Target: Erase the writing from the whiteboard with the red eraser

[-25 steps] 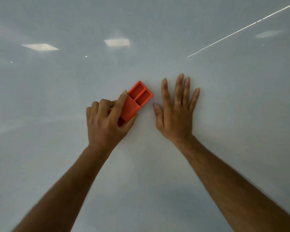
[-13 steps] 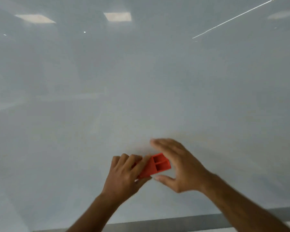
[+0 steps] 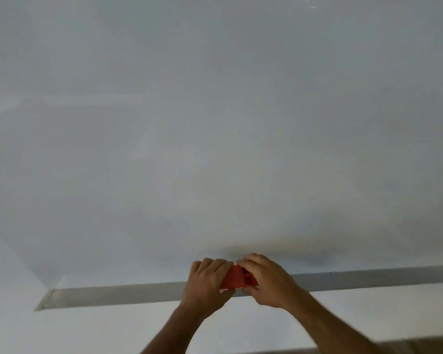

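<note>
The whiteboard (image 3: 215,123) fills most of the view, and I see no writing on it. The red eraser (image 3: 237,278) is low down, at the board's bottom edge, just above the metal tray ledge (image 3: 113,295). My left hand (image 3: 207,282) grips its left side with curled fingers. My right hand (image 3: 266,279) is closed over its right side and top. Most of the eraser is hidden between the two hands.
A grey metal ledge (image 3: 368,279) runs along the board's bottom from left to right. Below it is a plain white wall (image 3: 87,328). A thin bright reflection streak (image 3: 311,0) shows at the top right.
Both hands and the eraser have dropped from mid-board to the bottom ledge. My right hand, flat on the board a second ago, has closed onto the eraser.
</note>
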Demonstrator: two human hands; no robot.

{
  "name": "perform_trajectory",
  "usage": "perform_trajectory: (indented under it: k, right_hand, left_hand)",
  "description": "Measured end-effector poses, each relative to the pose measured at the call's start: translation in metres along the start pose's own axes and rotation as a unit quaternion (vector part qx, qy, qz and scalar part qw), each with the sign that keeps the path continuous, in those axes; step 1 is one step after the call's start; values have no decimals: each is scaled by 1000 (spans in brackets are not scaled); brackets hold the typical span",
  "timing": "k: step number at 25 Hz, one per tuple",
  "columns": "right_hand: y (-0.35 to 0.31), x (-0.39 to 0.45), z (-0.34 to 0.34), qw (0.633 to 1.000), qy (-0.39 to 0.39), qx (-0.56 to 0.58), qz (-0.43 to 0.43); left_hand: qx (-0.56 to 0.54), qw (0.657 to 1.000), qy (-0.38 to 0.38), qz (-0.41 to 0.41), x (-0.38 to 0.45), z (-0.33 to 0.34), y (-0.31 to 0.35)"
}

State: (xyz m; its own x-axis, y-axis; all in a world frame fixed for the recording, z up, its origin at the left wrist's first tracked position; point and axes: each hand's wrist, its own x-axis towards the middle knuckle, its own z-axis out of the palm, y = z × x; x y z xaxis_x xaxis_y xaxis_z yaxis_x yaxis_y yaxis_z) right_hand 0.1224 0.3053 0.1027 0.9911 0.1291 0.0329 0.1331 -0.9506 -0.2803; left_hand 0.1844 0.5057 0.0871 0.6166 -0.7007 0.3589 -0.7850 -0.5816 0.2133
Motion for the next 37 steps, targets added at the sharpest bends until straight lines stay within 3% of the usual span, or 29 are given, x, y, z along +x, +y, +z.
perform_trajectory:
  k: [7,18,25,32,37]
  right_hand:
    - [18,11,63,998,-24,-23,51]
    - [27,25,99,993,-13,-25,111]
    - [30,23,103,993,4,5,115]
    - [27,20,105,991,-23,-26,127]
    - [25,-2,85,986,43,58,148]
  left_hand:
    - [24,992,-112,-62,-6,54,-12]
    - [24,986,-131,-98,2,96,-24]
    - [12,991,-111,-73,2,93,-25]
    - [19,986,-143,-79,-2,85,-24]
    - [24,993,-93,-70,-14,76,-20]
